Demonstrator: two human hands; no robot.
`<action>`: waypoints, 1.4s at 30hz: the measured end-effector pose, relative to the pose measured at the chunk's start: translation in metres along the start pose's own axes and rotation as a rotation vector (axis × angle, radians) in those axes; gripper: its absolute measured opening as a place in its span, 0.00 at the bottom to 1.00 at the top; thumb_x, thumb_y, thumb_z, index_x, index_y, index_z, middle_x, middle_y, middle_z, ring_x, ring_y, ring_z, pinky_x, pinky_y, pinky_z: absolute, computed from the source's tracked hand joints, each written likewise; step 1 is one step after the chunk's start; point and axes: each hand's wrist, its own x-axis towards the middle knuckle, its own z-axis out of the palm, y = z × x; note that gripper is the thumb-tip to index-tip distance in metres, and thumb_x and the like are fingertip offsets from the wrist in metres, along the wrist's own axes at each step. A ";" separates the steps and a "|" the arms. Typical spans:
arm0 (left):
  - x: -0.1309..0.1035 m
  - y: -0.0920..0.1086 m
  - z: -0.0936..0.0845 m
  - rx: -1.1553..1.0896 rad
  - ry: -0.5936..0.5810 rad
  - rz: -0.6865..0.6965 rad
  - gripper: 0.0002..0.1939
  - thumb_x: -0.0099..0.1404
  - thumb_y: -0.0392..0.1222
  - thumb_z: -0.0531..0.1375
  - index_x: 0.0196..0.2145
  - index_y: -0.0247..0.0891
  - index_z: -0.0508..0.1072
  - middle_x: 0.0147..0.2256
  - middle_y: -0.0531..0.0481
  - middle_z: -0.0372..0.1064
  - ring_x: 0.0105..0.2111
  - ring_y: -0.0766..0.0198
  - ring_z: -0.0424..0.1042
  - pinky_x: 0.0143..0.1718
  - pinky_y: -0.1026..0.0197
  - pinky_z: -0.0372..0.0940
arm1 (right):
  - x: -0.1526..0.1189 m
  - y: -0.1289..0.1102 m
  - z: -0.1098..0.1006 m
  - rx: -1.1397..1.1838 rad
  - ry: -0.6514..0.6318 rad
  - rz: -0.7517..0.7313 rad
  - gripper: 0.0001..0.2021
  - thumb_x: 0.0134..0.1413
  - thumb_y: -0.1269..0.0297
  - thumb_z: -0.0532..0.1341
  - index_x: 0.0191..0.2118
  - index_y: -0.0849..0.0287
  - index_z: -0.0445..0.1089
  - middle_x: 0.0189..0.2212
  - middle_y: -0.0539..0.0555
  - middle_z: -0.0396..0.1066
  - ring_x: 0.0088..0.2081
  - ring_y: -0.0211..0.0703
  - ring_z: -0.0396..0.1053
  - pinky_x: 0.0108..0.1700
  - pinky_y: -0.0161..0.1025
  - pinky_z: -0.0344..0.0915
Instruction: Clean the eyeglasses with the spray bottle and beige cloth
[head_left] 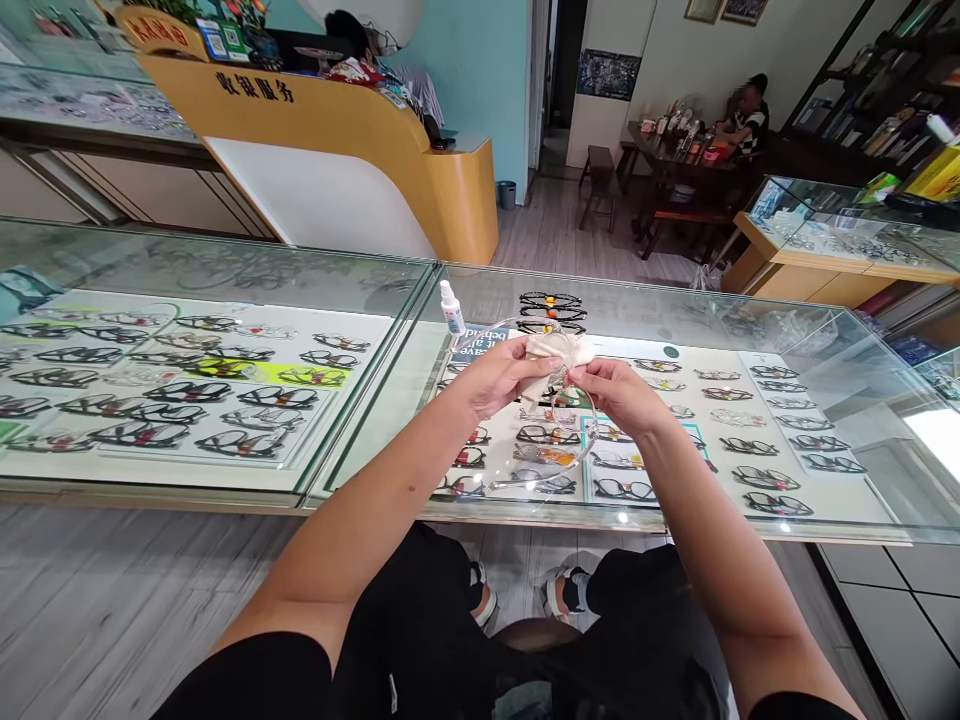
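Over the glass display counter, my left hand [499, 378] is closed on a cream cloth [562, 346], which is bunched around part of a pair of clear-framed glasses [594, 428]. My right hand [611, 390] pinches the frame of the same glasses near the middle, beside the cloth. The clear temples curve out from between the hands, one towards the upper left and one down to the lower left. A small white spray bottle [452, 308] stands on the counter behind my left hand.
Rows of glasses lie under the glass countertop [480, 508]. Beyond it stand a yellow-and-white cashier counter [315, 130], a small bin [506, 194] and a dark table [667, 150] with a person [742, 125] seated at it. Another display case [832, 262] is at the right.
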 end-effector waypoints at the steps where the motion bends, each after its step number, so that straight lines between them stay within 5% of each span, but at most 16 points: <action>1: 0.000 0.000 -0.001 0.029 -0.014 -0.012 0.26 0.50 0.49 0.83 0.40 0.34 0.80 0.33 0.50 0.75 0.31 0.67 0.72 0.30 0.63 0.61 | 0.000 0.000 -0.001 -0.004 0.002 0.005 0.28 0.33 0.38 0.85 0.31 0.56 0.83 0.31 0.52 0.77 0.32 0.39 0.65 0.37 0.41 0.58; 8: -0.007 0.010 -0.005 0.290 -0.112 0.121 0.26 0.52 0.52 0.82 0.38 0.34 0.77 0.30 0.53 0.71 0.31 0.67 0.67 0.34 0.60 0.60 | -0.002 -0.001 0.001 -0.020 -0.057 0.020 0.28 0.36 0.37 0.84 0.32 0.57 0.82 0.29 0.52 0.77 0.31 0.39 0.63 0.35 0.40 0.58; 17: 0.002 -0.001 -0.005 0.275 -0.149 0.163 0.30 0.50 0.58 0.82 0.36 0.35 0.77 0.31 0.50 0.72 0.31 0.64 0.68 0.32 0.61 0.59 | -0.004 -0.003 0.003 0.008 -0.149 0.038 0.28 0.38 0.39 0.84 0.28 0.58 0.77 0.23 0.48 0.69 0.27 0.35 0.56 0.32 0.39 0.52; 23: -0.002 -0.001 0.005 0.253 -0.078 0.232 0.33 0.50 0.62 0.82 0.31 0.39 0.69 0.24 0.58 0.59 0.24 0.71 0.55 0.25 0.63 0.47 | -0.004 -0.003 0.003 0.033 -0.208 0.046 0.26 0.41 0.40 0.83 0.29 0.57 0.78 0.23 0.46 0.67 0.27 0.36 0.59 0.35 0.40 0.60; 30: 0.002 -0.007 0.010 0.220 0.057 0.309 0.32 0.60 0.70 0.74 0.30 0.38 0.71 0.26 0.54 0.64 0.25 0.68 0.61 0.25 0.63 0.54 | -0.002 0.002 0.002 0.074 -0.155 0.094 0.27 0.37 0.42 0.85 0.33 0.59 0.82 0.29 0.51 0.76 0.31 0.38 0.70 0.39 0.40 0.69; 35: 0.003 -0.004 0.008 0.073 0.037 0.288 0.29 0.57 0.65 0.78 0.33 0.36 0.75 0.28 0.52 0.68 0.27 0.68 0.65 0.27 0.63 0.59 | -0.001 0.001 0.003 0.104 -0.091 0.002 0.26 0.37 0.43 0.85 0.30 0.58 0.81 0.30 0.51 0.77 0.31 0.38 0.70 0.37 0.39 0.67; 42: 0.000 0.002 0.004 -0.099 0.004 0.173 0.33 0.49 0.47 0.85 0.49 0.36 0.80 0.34 0.51 0.77 0.31 0.66 0.74 0.33 0.63 0.67 | -0.001 0.000 0.008 0.096 -0.035 -0.060 0.26 0.37 0.39 0.84 0.31 0.55 0.81 0.30 0.51 0.76 0.29 0.38 0.64 0.37 0.41 0.67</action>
